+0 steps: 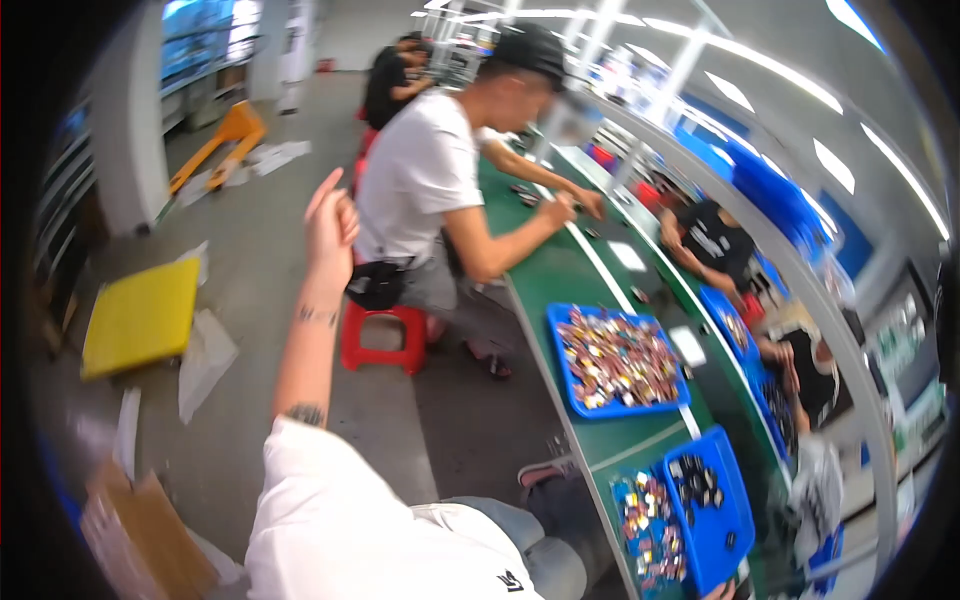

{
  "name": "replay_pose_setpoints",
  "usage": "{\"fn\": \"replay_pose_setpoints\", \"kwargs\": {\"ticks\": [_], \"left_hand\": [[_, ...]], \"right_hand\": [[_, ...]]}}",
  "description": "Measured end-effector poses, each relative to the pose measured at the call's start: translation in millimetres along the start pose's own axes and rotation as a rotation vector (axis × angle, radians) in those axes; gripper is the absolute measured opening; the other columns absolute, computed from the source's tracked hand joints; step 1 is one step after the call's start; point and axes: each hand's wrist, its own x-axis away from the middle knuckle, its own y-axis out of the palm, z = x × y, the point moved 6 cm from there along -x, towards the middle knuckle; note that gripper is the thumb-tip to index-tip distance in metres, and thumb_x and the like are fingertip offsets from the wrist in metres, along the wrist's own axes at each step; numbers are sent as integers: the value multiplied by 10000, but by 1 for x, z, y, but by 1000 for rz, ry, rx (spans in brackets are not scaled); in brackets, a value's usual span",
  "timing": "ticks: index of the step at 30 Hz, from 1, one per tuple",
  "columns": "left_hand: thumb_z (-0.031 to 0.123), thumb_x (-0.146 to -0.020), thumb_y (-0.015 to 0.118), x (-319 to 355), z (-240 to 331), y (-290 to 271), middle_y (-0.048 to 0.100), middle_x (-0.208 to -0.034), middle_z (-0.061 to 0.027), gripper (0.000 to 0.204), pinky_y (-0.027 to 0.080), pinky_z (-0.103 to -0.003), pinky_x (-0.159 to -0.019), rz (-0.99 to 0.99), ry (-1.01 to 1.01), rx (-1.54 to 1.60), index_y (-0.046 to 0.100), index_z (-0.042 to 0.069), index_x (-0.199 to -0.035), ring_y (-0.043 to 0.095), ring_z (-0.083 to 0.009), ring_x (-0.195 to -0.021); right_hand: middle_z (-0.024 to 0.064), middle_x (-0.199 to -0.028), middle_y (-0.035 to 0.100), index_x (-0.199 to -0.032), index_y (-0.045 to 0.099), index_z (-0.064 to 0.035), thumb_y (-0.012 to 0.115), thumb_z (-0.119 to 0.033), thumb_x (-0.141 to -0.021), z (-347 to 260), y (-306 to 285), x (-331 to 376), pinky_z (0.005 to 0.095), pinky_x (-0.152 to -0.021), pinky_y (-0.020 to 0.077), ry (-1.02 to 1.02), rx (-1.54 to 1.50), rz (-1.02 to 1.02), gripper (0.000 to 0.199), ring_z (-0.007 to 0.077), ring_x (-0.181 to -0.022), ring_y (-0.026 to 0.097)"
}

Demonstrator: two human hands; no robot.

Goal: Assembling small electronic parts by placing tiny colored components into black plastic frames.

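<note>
Left hand (333, 225) is raised, loosely half-spread; right hand (722, 592), grip untellable, would best steady the blue tray (715, 520) by its lower edge

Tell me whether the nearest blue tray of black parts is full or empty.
Neither: the blue tray is partly filled. Black parts cluster toward its far end, and much of its bottom shows.
</note>
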Motion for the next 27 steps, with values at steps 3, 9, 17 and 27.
{"fn": "replay_pose_setpoints", "kwargs": {"ticks": [3, 9, 17, 27], "left_hand": [[138, -942, 497, 78, -57, 31, 335, -545, 62, 171, 201, -195, -411, -149, -94, -253, 576, 16, -1031, 288, -18, -457], [107, -883, 587, 222, -190, 156, 511, -576, 23, 182, 313, -201, -469, -835, -361, -500, 595, 12, -729, 421, -35, -498], [68, -741, 707, 349, -259, 253, 588, -655, -56, 83, 386, -286, -559, -1570, -45, -662, 694, 7, -796, 492, -163, -620], [115, -637, 787, 373, -272, 256, 531, -762, -40, 263, 398, -319, -643, -1678, 2, -706, 710, 74, -884, 487, -207, -738]], "right_hand": [[179, -1069, 627, -1214, 529, 4, 482, -222, -959, 19, 41, -7, 332, -826, 474, 83, -232, -100, 345, 216, -933, 605], [137, -840, 603, -1160, 568, -30, 508, -165, -929, 19, 45, -10, 303, -615, 446, 136, -61, -107, 274, 173, -640, 531], [83, -998, 573, -1102, 582, -5, 527, -154, -916, 29, 26, -9, 254, -570, 433, 158, 12, -41, 244, 128, -732, 563], [83, -1050, 586, -1040, 607, -22, 572, -60, -866, 17, 24, -13, 225, -554, 418, 103, 53, 30, 181, 132, -820, 576]]}}
